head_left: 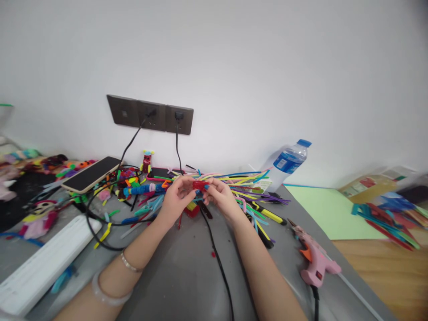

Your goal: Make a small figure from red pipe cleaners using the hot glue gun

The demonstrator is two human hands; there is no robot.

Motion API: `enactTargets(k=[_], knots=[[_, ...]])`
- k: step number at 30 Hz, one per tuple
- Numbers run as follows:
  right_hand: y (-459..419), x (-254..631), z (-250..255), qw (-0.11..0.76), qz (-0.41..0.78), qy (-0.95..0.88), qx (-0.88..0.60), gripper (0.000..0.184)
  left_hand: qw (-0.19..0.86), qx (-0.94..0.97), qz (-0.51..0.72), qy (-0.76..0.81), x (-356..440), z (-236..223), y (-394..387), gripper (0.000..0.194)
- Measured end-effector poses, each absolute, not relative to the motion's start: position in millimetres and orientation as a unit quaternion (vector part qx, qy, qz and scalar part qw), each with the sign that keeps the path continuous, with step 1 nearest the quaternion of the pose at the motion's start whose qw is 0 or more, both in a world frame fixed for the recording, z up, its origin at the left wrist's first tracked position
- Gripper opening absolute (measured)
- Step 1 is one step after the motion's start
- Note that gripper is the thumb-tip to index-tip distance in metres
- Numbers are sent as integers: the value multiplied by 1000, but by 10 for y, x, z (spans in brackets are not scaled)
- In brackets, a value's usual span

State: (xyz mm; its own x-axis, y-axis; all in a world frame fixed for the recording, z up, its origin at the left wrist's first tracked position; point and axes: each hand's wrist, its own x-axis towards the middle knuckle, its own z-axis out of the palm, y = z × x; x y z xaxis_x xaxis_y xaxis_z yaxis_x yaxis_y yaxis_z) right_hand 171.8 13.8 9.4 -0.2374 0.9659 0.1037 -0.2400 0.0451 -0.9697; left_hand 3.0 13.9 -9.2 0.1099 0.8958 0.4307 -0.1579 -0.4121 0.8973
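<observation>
Between my two hands, above the grey table [187, 272], is a small red fuzzy piece [199, 185] that looks like bent pipe cleaner. My left hand [180, 196] pinches it from the left, thumb and fingertips together. From the right, my right hand [219, 196] closes its fingertips on the same piece. Its exact shape is partly covered by my fingers. Just below my hands lies something red and yellow [191, 210], partly hidden. A heap of colourful pipe cleaners [247, 180] spreads behind and to the right of my hands.
A pink glue gun [317, 261] lies at the right, near a yellow-black cutter [272, 215]. A water bottle [289, 160] leans by the wall. At left are a phone [93, 174], a white power strip [43, 267] and several small pipe-cleaner figures. A black cable [219, 258] crosses the table.
</observation>
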Motion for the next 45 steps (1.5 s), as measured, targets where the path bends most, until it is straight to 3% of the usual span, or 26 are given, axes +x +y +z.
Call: enactTargets(k=[6,9,15,21,35,42,45], knots=[[135,1720,98,511,580,-525,-356,38,434,583,609,319,-11,-8,172,22],[108,1717,110,489,506,-607,-370,31,429,558,627,334,-53,40,198,22],[23,1637,113,326,286,-827,-358,4,410,523,652,364,-105,37,235,24],[-14,1578,121,215,166,-880,-391,14,404,538,648,358,-79,45,224,24],[-180,1617,336,163,188,-862,-442,10,434,537,630,355,-69,70,199,23],[-311,1712,421,84,323,-792,-510,19,462,535,620,342,-59,72,198,25],[-406,1790,567,111,315,-773,-540,13,472,539,608,342,-55,55,200,28]])
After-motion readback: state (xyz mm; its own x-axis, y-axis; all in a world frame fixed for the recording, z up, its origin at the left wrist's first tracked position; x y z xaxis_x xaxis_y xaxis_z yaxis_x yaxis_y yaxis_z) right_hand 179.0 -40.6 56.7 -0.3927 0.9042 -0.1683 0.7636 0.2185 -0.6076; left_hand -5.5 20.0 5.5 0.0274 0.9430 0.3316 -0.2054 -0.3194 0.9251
